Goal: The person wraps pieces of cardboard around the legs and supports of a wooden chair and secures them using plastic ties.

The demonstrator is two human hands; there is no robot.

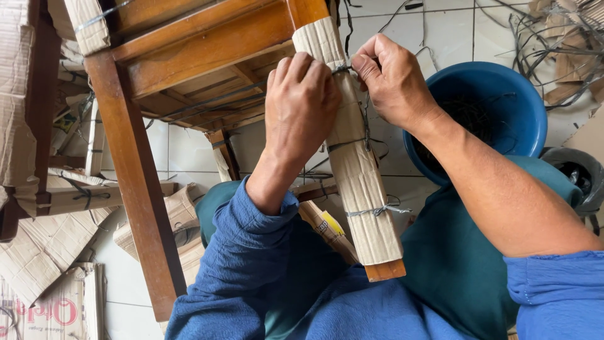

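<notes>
At the centre of the frame we grip the cardboard-wrapped chair leg (355, 157) with our left hand (301, 107) closed around it, while our right hand (393, 79) pinches the grey tie string (365, 119) at the upper wrap, the blue basin (503, 107) sitting at the right on the tiled floor (189, 151).

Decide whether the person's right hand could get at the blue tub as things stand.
Probably yes: the right hand pinches string on the cardboard-wrapped leg, and the blue tub sits open just beside it, with nothing between.
</notes>
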